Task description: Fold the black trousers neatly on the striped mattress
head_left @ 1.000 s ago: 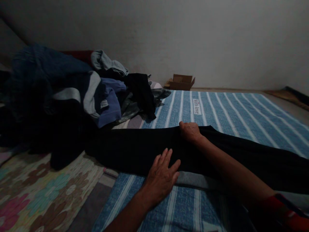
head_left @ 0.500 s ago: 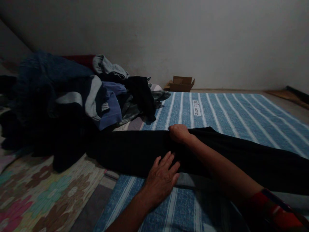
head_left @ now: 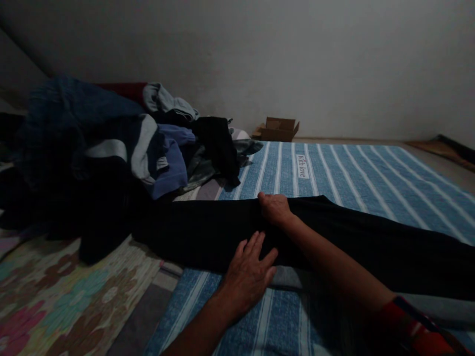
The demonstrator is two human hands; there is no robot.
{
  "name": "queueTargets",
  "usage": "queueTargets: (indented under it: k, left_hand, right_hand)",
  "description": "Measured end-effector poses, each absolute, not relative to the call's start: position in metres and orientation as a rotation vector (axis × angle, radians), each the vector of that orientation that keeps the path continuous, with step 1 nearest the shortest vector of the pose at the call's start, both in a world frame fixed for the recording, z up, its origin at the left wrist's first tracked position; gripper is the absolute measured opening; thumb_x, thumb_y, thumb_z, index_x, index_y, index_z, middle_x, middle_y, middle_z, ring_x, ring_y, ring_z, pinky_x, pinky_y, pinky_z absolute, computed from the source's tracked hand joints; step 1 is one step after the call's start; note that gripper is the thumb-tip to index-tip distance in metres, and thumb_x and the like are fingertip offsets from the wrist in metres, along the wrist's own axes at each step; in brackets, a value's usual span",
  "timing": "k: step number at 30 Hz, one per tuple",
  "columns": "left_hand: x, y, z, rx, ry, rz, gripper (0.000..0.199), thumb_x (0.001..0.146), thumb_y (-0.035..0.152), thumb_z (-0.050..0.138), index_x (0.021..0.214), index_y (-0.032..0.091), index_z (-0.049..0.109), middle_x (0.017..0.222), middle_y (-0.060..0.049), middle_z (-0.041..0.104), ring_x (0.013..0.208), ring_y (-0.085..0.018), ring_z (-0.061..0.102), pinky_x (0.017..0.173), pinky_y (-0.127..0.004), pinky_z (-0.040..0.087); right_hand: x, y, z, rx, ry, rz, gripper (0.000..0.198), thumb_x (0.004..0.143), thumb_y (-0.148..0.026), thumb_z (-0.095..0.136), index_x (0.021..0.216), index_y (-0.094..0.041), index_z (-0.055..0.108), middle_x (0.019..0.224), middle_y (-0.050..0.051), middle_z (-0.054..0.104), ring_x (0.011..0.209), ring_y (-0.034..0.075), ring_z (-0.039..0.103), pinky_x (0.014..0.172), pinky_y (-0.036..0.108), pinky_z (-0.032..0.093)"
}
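Note:
A pair of black trousers [head_left: 208, 232] appears to lie lengthwise across the striped bedding, its right end running out of view. A strip of grey cloth [head_left: 293, 278] shows along the near side. My left hand [head_left: 250, 274] rests flat on the near edge of the trousers, fingers spread. At the far edge, my right hand [head_left: 275, 207] is closed, with its fingers gripping the black fabric. The right forearm crosses over the trousers and hides part of them.
A heap of clothes [head_left: 172, 158] sits at the left, on a floral sheet [head_left: 79, 296]. Blue bedding with white stripes [head_left: 334, 173] spreads beneath the trousers. An open cardboard box [head_left: 278, 129] stands by the wall. A dark-edged mat [head_left: 445, 150] lies at the far right.
My right hand has shifted very slightly left and down at the trousers' far edge. The left hand stays nearly in place; the trousers look almost unchanged.

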State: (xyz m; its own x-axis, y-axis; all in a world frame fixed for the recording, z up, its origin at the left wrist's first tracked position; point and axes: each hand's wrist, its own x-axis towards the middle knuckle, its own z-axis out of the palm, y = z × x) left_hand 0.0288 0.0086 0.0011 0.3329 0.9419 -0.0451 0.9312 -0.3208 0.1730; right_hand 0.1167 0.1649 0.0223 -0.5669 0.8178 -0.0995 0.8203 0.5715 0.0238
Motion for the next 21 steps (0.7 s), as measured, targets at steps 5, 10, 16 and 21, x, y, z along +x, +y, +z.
queueTargets:
  k: [5,10,16,21]
  left_hand:
    - [0.026,0.011,-0.002,2.480,1.748,0.087,0.041,0.089,0.028,0.050,0.130,0.030,0.050,0.147,-0.013,0.035,0.137,-0.033,0.027,0.104,-0.056,0.029]
    - [0.022,0.014,-0.013,2.563,1.742,0.163,0.040,0.090,0.029,0.048,0.130,0.031,0.051,0.142,-0.012,0.043,0.132,-0.033,0.034,0.103,-0.057,0.028]
    - [0.019,0.018,-0.011,2.576,1.743,0.093,0.040,0.089,0.028,0.047,0.129,0.031,0.052,0.143,-0.012,0.042,0.132,-0.033,0.035,0.102,-0.057,0.030]
    - [0.019,0.022,-0.005,2.519,1.734,0.039,0.038,0.090,0.031,0.045,0.127,0.030,0.054,0.146,-0.012,0.037,0.135,-0.033,0.032,0.102,-0.058,0.030]
  right_hand:
    - [0.119,0.156,0.018,1.426,2.845,-0.023,0.025,0.092,-0.014,0.032,0.109,-0.014,0.051,0.101,0.015,0.066,0.091,0.024,0.064,0.073,0.033,0.047]
    - [0.125,0.142,0.017,1.247,3.001,-0.043,0.020,0.091,-0.022,0.040,0.103,-0.017,0.056,0.104,0.011,0.062,0.097,0.023,0.057,0.078,0.034,0.045]
    - [0.138,0.140,0.019,1.200,3.034,-0.129,0.018,0.088,-0.026,0.047,0.096,-0.017,0.060,0.100,0.009,0.062,0.094,0.022,0.056,0.074,0.032,0.044]
    - [0.179,0.135,0.031,1.329,3.011,-0.187,0.020,0.091,-0.027,0.043,0.095,-0.018,0.060,0.095,0.006,0.064,0.087,0.018,0.060,0.071,0.028,0.042]
